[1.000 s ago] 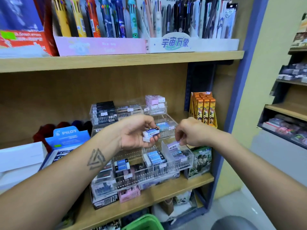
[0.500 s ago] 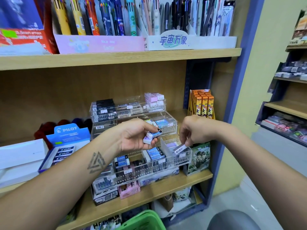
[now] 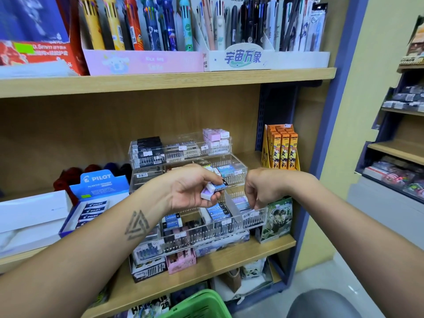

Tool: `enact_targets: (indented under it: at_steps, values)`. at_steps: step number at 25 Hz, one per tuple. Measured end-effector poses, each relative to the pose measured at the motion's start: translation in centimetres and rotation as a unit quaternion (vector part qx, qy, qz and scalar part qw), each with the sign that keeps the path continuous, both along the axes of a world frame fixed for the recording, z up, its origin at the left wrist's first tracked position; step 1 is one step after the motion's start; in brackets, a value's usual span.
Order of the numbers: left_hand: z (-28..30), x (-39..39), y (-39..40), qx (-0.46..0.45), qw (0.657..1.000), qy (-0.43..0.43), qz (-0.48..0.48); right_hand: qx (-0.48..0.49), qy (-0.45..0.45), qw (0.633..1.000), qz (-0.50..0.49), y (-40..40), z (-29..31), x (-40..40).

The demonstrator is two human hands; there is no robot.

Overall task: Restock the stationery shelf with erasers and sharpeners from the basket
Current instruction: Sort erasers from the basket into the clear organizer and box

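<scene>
My left hand point(image 3: 190, 189) grips a few small erasers point(image 3: 212, 189), white and lilac with blue-black sleeves, in front of the tiered clear acrylic organiser point(image 3: 204, 236) on the middle shelf. My right hand point(image 3: 263, 187) points its curled fingers down into the organiser's front right compartment and pinches a pale eraser point(image 3: 243, 204) lying low inside it. Blue-sleeved erasers point(image 3: 216, 213) fill the compartment beside it. The green basket point(image 3: 202, 304) shows its rim at the bottom edge; its contents are hidden.
A blue Pilot eraser box point(image 3: 96, 198) and a white box point(image 3: 29, 214) stand to the left. Orange pencil-lead boxes point(image 3: 282, 148) and a green picture box point(image 3: 277, 219) stand right of the organiser. Pens fill the upper shelf point(image 3: 160, 81). Another shelving unit point(image 3: 399, 152) is at far right.
My right hand has gone from level with the left hand down into the front right compartment, taking its eraser with it. My left hand has kept its erasers and barely shifted.
</scene>
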State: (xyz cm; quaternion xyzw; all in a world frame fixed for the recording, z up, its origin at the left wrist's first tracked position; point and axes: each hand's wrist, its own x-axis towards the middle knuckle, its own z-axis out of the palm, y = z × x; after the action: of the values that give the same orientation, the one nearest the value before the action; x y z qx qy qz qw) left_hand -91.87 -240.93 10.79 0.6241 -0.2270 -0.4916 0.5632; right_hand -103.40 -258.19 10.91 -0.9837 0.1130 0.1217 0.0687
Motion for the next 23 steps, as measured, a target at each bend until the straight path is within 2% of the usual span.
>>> enact_targets:
  at_steps: [4, 9, 14, 19, 23]
  values:
    - [0.0, 0.0, 0.1, 0.002, 1.0, -0.005, -0.006, -0.016, 0.032, 0.999, 0.018, 0.3, 0.5, 0.8]
    - [0.1, 0.3, 0.3, 0.001, 1.0, -0.007, -0.004, 0.015, 0.016, 1.0, 0.018, -0.5, 1.4, 0.8]
    - [-0.2, 0.3, 0.1, 0.002, 1.0, -0.01, -0.006, 0.0, 0.075, 0.997, 0.02, -0.1, 1.4, 1.1]
    - [-0.1, 0.3, -0.2, -0.001, 1.0, -0.021, -0.008, -0.015, 0.064, 0.998, 0.021, 0.4, 1.0, 1.3]
    - [-0.2, -0.1, -0.2, -0.005, 1.0, -0.025, -0.009, 0.016, 0.09, 0.996, 0.019, 0.2, 1.4, 1.4]
